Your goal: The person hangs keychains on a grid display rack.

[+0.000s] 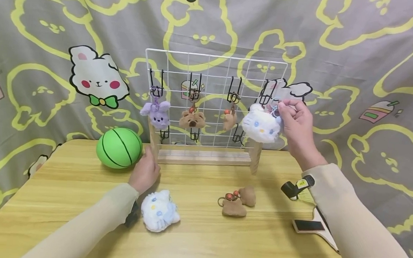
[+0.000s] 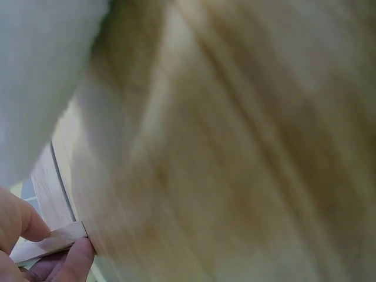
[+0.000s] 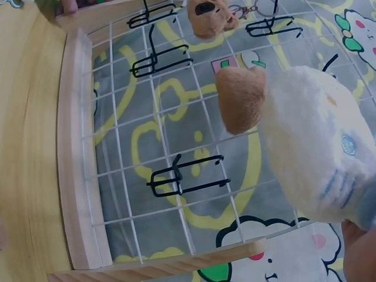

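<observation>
At the rack's right end, my right hand [image 1: 298,124] [image 3: 361,252] pinches the ring of a white plush cat head [image 1: 261,124] [image 3: 320,144], close to a black hook [image 1: 266,97]. My left hand [image 1: 145,172] [image 2: 16,220] grips the foot of the left wooden leg [image 1: 153,143] [image 2: 56,242], fingers curled round it. On the other upper hooks of the white wire rack [image 1: 211,57] [image 3: 132,226] hang a purple plush [image 1: 159,116], a brown bear head [image 1: 192,120] and a brown plush seen side-on [image 1: 230,120]. Whether the cat's ring touches the hook, I cannot tell.
A green ball [image 1: 119,148] stands left of the rack. Nearer on the table [image 1: 199,243] lie another white cat plush [image 1: 159,211] and two brown plushes [image 1: 234,207]. By my right forearm are a black-and-yellow item [image 1: 291,190] and a wooden piece with a black panel [image 1: 308,225].
</observation>
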Action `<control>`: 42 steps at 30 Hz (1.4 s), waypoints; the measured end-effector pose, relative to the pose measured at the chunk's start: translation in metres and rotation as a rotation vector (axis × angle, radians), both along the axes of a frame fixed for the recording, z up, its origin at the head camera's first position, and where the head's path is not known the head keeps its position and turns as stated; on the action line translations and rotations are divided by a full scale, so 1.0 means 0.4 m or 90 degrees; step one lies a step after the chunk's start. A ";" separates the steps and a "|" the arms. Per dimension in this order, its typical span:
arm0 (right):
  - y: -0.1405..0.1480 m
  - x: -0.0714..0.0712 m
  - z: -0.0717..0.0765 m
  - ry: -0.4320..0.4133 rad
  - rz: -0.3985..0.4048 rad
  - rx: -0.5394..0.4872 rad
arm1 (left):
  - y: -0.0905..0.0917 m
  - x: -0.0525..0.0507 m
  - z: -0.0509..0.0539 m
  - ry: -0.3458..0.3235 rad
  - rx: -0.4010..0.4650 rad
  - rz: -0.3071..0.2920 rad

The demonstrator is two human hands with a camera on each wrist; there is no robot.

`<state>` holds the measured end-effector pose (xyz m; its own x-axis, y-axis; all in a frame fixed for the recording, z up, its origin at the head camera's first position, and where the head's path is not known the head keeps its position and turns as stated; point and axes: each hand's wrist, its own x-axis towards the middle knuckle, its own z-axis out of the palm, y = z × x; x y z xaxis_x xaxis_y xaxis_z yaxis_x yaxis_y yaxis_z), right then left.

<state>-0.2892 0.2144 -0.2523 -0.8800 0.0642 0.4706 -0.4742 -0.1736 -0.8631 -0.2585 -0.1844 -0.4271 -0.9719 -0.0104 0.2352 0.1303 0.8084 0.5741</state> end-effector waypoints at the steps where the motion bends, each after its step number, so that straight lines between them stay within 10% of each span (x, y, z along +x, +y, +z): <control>1: 0.001 -0.003 -0.002 -0.005 -0.003 0.002 | 0.001 -0.001 0.001 0.002 -0.003 0.000; 25: 0.034 -0.027 -0.083 -0.218 0.038 0.119 | 0.005 0.003 0.003 0.019 -0.005 -0.003; 42: 0.058 -0.024 -0.175 -0.240 0.191 -0.011 | 0.008 0.003 0.002 0.017 -0.003 -0.004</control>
